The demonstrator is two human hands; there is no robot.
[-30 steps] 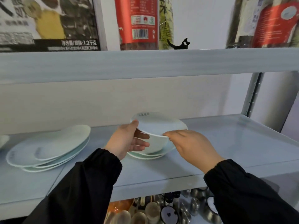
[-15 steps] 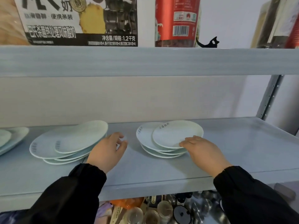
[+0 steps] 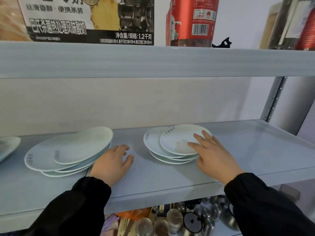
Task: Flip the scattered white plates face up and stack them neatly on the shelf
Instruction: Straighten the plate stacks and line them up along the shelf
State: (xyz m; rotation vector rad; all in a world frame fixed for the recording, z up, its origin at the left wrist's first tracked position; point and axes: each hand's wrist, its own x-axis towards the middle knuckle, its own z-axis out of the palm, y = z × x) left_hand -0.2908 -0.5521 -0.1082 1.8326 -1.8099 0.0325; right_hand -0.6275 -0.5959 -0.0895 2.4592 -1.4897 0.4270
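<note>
At the left of the frame, a fanned pile of white plates (image 3: 51,160) lies on the shelf (image 3: 255,150). Just beside it the left hand (image 3: 111,163) is rested on the shelf, fingers loosely curled, nothing held. At centre, the top plate (image 3: 177,141) sits offset rightward on its stack (image 3: 153,145), and the right hand (image 3: 214,155) is laid on it with straight fingers. The top plate is best slid left under light pressure until the rims match.

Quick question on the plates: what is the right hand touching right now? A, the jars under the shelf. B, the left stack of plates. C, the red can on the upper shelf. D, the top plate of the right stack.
D: the right hand lies with straight fingers on the top plate of the right stack, while the left hand is apart from it, low over the shelf.
</note>
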